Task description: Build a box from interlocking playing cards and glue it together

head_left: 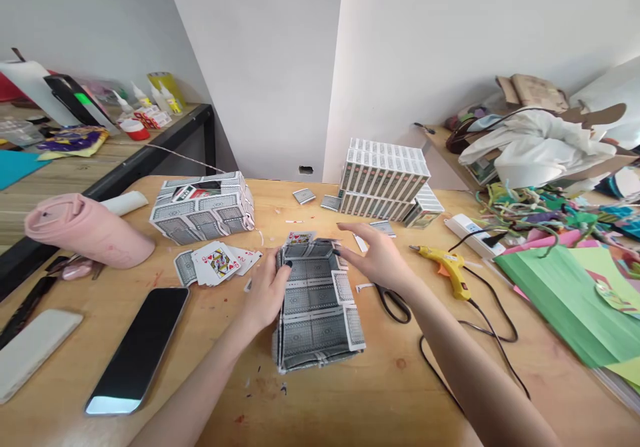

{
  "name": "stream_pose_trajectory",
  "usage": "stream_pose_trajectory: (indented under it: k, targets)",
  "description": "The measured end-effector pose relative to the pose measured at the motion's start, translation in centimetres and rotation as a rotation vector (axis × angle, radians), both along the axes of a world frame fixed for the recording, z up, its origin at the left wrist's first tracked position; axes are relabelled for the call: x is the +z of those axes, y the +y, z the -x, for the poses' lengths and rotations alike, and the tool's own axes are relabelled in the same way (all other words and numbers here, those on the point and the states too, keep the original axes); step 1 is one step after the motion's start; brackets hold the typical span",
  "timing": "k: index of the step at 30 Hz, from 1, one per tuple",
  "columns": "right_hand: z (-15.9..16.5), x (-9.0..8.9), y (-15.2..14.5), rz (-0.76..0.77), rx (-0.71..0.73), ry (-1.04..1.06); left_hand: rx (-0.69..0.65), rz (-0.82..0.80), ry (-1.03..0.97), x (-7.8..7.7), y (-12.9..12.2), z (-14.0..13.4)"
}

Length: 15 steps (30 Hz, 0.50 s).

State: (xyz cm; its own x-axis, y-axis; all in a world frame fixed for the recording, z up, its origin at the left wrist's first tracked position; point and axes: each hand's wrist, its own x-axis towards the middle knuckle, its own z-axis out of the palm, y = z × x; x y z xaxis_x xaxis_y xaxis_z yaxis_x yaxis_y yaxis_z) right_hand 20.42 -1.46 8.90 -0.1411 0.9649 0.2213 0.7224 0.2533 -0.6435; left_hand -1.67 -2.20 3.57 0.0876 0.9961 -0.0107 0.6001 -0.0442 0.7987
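An open box made of grey-backed playing cards (315, 300) sits in front of me, with card flaps along its right rim and a face card (300, 238) standing up at its far end. My left hand (267, 287) grips the left wall, thumb inside and fingers outside. At the far right corner, my right hand (373, 254) has its fingers stretched apart; its thumb tip is at the rim, and whether it touches is unclear. Black-handled scissors (395, 305) lie partly hidden under the right hand. Loose playing cards (219, 264) are spread to the left of the box.
A finished-looking card box (203, 207) stands at back left, stacked card decks (383, 180) at back right. A yellow glue gun (453, 267) with a trailing cord lies right, near a power strip (475, 234). A phone (140, 347) and pink roll (90, 230) lie left.
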Motion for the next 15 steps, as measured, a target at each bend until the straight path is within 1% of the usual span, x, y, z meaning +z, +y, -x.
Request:
stream_pose_trajectory:
  k: [2, 3, 6, 8, 10, 13, 15]
  targets:
    - [1.4, -0.8, 1.4, 0.06, 0.067, 0.046, 0.014, -0.039, 0.041, -0.9, -0.4, -0.4]
    - [1.9, -1.2, 2.1, 0.104, 0.09, 0.058, 0.0, -0.045, 0.032, -1.2, -0.5, -0.7]
    - [2.8, -2.3, 3.3, 0.152, 0.084, 0.037, -0.052, -0.061, -0.092, -1.6, -0.2, -1.2]
    - [2.7, -2.6, 3.6, 0.146, 0.072, 0.017, -0.068, -0.106, -0.196, -1.4, 0.5, -1.3]
    - [2.4, -2.8, 3.5, 0.133, 0.078, 0.008, -0.083, -0.134, -0.247, -0.9, 1.5, -1.4]
    - [2.0, -2.8, 3.1, 0.088, 0.09, -0.02, -0.103, -0.138, -0.223, -0.2, 2.9, -1.5]
    - [2.0, -2.9, 2.8, 0.058, 0.084, -0.049, -0.154, -0.156, -0.192, 0.3, 3.7, -1.4]
